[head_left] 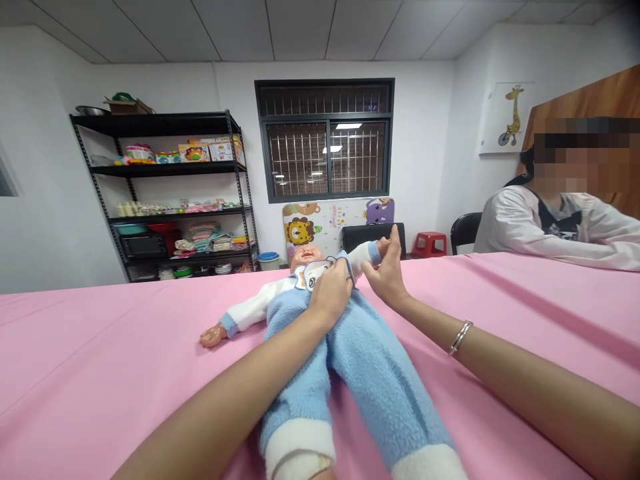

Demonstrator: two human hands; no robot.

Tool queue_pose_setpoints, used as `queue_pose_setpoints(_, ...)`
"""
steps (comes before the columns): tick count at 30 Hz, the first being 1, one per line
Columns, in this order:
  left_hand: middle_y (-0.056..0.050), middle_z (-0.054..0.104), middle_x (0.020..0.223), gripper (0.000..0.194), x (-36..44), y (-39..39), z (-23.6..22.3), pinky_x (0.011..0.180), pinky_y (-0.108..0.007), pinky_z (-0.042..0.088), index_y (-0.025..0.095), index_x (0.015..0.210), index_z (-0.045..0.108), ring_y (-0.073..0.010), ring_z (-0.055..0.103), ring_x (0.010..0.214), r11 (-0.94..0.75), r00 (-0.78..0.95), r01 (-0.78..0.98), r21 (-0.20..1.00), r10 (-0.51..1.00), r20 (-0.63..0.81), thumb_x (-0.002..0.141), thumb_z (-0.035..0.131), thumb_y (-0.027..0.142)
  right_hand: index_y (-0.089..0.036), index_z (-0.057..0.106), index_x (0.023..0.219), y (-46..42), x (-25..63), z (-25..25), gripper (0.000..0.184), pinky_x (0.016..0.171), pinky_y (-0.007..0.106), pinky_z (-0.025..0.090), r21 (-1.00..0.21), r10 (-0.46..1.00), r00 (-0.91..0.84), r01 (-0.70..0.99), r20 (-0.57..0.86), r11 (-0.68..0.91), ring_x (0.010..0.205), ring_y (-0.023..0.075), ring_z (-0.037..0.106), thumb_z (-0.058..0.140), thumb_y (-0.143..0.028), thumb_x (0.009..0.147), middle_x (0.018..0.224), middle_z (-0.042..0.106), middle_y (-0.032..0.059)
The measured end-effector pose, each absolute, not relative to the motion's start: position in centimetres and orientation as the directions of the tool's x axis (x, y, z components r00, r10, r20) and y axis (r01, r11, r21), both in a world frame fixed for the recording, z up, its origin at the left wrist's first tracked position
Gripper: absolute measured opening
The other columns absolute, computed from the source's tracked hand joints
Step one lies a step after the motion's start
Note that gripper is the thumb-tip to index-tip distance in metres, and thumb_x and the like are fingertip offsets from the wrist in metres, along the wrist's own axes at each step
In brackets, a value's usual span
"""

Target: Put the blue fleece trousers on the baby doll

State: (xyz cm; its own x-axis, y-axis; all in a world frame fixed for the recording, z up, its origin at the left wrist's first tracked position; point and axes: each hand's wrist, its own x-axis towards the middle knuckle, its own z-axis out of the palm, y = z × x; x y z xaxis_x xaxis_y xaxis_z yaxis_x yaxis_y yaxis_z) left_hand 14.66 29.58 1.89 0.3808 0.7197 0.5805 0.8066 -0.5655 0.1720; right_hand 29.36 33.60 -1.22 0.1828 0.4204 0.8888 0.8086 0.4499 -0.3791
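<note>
A baby doll [306, 255] lies on its back on the pink-covered table [125, 360], its head away from me. It wears a fluffy outfit [380, 353] with a white top, blue trousers and a cartoon face on the chest. At the chest, my left hand [331, 292] is closed on the cloth, its fingertips partly hidden. My right hand [393, 277] is beside the doll's raised hand [383, 247], touching it, with the fingers stretched upward and the thumb apart. The doll's other hand [214, 335] rests on the table at the left.
A person in a light jacket [510, 220] sits at the table's right side. Behind the table stand a black shelf [170, 167] with toys and folded cloths, a black chair [373, 241], a red stool [430, 244] and a bucket [269, 260].
</note>
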Motion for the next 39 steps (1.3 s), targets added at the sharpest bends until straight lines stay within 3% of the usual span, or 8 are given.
queue_pose_setpoints(3,-0.007,0.061,0.096,0.014,14.7,29.5,1.9,0.074,-0.029,0.045,0.017,0.098,0.046,-0.021,0.058,0.091,-0.582,0.358,0.792,0.184,0.686,0.633,0.085,0.041,0.014,-0.016,-0.013,0.141,33.2,28.4,-1.1,0.087,0.104,0.041,0.035,-0.409,0.397,0.194,0.706,0.897,0.579,0.134,0.0237,0.023,0.046,-0.029,0.079,0.144,0.014,0.0166)
queue_pose_setpoints(6,-0.007,0.06,0.1,0.017,14.7,29.6,1.8,0.079,-0.029,0.046,0.016,0.101,0.048,-0.02,0.056,0.096,-0.596,0.328,0.78,0.191,0.649,0.686,0.086,0.04,0.013,-0.017,-0.007,0.142,33.0,28.2,-1.3,0.081,0.097,0.038,0.042,-0.438,0.458,0.137,0.616,0.878,0.655,0.129,0.0227,0.033,0.045,-0.029,0.081,0.145,0.021,0.0138)
queue_pose_setpoints(13,-0.01,0.05,0.125,0.041,14.6,30.2,1.5,0.105,-0.032,0.034,0.013,0.124,0.04,-0.0176,0.041,0.12,-0.685,0.318,0.716,0.134,0.492,0.81,0.084,0.038,0.006,-0.023,0.036,0.135,32.3,27.9,-1.6,0.055,0.099,0.039,0.041,-0.376,0.551,-0.048,0.681,0.833,0.628,0.117,0.0214,0.045,0.043,-0.022,0.08,0.131,0.046,0.0061)
queue_pose_setpoints(16,-0.01,0.046,0.13,0.045,14.6,30.5,1.3,0.108,-0.035,0.03,0.014,0.126,0.038,-0.0186,0.036,0.126,-0.683,0.322,0.72,0.121,0.483,0.814,0.082,0.039,0.006,-0.024,0.049,0.127,32.5,27.9,-1.3,0.054,0.095,0.039,0.043,-0.465,0.605,-0.024,0.615,0.796,0.636,0.112,0.0208,0.048,0.046,-0.017,0.074,0.123,0.053,0.0051)
queue_pose_setpoints(21,-0.012,0.042,0.132,0.048,14.6,30.8,1.2,0.11,-0.038,0.026,0.014,0.127,0.037,-0.0212,0.027,0.132,-0.648,0.338,0.756,0.096,0.511,0.791,0.08,0.04,0.006,-0.018,0.062,0.11,33.6,28.3,-0.8,0.05,0.092,0.036,0.046,-0.725,0.735,0.062,0.239,0.675,0.646,0.099,0.0189,0.057,0.057,-0.02,0.061,0.11,0.062,0.0044)
queue_pose_setpoints(26,-0.018,0.043,0.126,0.045,14.9,30.4,1.5,0.106,-0.039,0.03,0.007,0.124,0.036,-0.0244,0.032,0.128,-0.584,0.308,0.808,0.077,0.529,0.791,0.08,0.043,0.007,-0.013,0.069,0.089,33.5,28.0,-0.4,0.038,0.073,0.031,0.051,-0.866,0.862,0.073,0.04,0.501,0.499,0.073,0.0151,0.059,0.049,-0.023,0.058,0.081,0.067,0.0046)
queue_pose_setpoints(33,-0.019,0.05,0.106,0.022,15.3,29.7,2.4,0.089,-0.038,0.042,0.003,0.104,0.048,-0.0282,0.049,0.104,-0.371,0.319,0.926,-0.072,0.664,0.677,0.083,0.043,0.009,-0.015,0.063,0.076,32.2,26.8,0.0,0.029,0.071,0.029,0.045,-0.853,0.847,0.106,0.106,0.521,0.511,0.075,0.0156,0.055,0.05,-0.036,0.061,0.078,0.062,0.0037)
queue_pose_setpoints(39,-0.017,0.052,0.106,0.028,15.1,29.3,2.8,0.081,-0.034,0.046,0.006,0.108,0.046,-0.0257,0.055,0.099,-0.335,0.353,0.932,-0.141,0.743,0.569,0.082,0.051,0.016,-0.015,0.057,0.066,32.0,26.3,-0.2,0.027,0.073,0.028,0.04,-0.821,0.824,0.062,0.148,0.564,0.551,0.07,0.0138,0.05,0.056,-0.042,0.063,0.067,0.055,0.0008)
